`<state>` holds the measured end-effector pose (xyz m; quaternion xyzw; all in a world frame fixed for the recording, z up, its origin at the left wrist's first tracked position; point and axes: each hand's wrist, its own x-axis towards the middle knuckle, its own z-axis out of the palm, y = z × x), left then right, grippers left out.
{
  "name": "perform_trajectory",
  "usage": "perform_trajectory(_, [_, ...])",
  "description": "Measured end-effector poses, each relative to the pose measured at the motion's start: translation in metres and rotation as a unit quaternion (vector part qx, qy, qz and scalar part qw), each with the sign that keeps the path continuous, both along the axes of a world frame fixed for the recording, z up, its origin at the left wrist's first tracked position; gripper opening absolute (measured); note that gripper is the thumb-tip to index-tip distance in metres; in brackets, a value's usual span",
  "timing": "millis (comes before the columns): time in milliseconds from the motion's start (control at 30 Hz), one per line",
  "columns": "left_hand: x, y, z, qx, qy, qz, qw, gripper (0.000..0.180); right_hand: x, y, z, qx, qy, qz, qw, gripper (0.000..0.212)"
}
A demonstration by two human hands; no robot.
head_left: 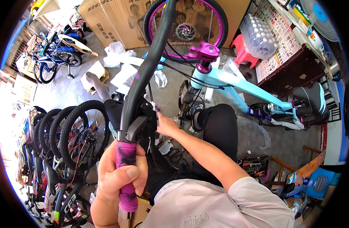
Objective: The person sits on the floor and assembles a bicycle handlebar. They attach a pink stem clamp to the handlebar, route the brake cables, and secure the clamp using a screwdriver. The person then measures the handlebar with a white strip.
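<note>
At seven o'clock the left hand (pixel 110 174) wraps closed round the purple grip (pixel 126 155); the half-hidden right hand's (pixel 167 125) state I cannot tell.

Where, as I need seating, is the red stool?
In the head view, the red stool is upper right, under the bottle pack, right of the purple-rimmed wheel.

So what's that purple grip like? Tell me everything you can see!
The purple grip is a rubbery-looking tube with dark wavy patterns. It sits on the curved black handlebar, just below a dark collar, nearly straight up and down in the picture. The left hand wraps around it, thumb across the front, hiding its middle.
</note>
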<state>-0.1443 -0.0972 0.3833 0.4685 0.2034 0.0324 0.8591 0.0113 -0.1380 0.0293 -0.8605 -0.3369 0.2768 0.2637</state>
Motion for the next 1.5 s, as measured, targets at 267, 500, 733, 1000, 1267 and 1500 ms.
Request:
perform_trajectory(267, [-0.007, 0.007, 0.000, 0.026, 0.003, 0.013, 1.000, 0.053, 0.012, -0.052, -0.041, -0.179, 0.002, 0.057, 0.982, 0.038])
perform_trajectory(500, [-0.003, 0.001, -0.013, 0.020, 0.022, -0.050, 0.998, 0.043, 0.011, -0.032, 0.011, 0.137, -0.007, -0.071, 0.988, 0.030])
perform_trajectory(733, [0.019, -0.012, -0.019, 0.044, 0.048, -0.085, 0.994, 0.034, 0.059, -0.062, 0.133, 0.322, 0.014, -0.136, 0.937, 0.019])
perform_trajectory(1000, [-0.006, 0.059, -0.041, 0.071, 0.061, -0.026, 0.995, 0.044, 0.031, -0.054, 0.063, 0.098, 0.038, -0.009, 0.994, 0.022])
perform_trajectory(1267, [-0.017, 0.091, -0.101, -0.002, 0.090, 0.010, 0.996, 0.055, 0.021, 0.025, -0.144, 0.091, 0.180, -0.158, 0.967, 0.020])
perform_trajectory(1500, [-0.012, 0.126, -0.148, -0.080, 0.109, 0.027, 0.990, 0.068, 0.031, 0.077, -0.247, 0.139, 0.435, -0.473, 0.753, 0.032])
